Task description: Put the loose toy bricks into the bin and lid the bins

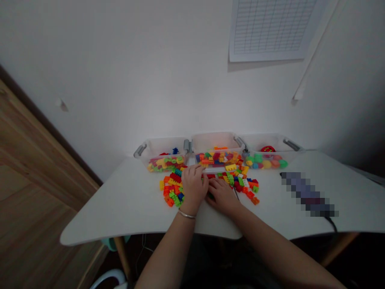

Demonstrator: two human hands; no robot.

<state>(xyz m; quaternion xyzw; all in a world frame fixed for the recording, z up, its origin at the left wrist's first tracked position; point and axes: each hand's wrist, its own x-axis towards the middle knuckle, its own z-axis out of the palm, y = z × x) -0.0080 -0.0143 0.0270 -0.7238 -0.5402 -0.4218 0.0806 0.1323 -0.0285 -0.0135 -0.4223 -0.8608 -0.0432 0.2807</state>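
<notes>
Clear bins hold coloured pieces, the rightmost seemingly balls; bricks lie on the desk around the left hand and right hand (fingertips hidden, I cannot tell either grip).

Gridded wall sheet (seemingly paper).

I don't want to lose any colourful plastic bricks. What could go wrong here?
The left hand and right hand sit among loose multicoloured plastic bricks, so a careless sweep might scatter some off the flat white tabletop. The middle clear plastic bin stands just behind; a bump could jostle it.
</notes>
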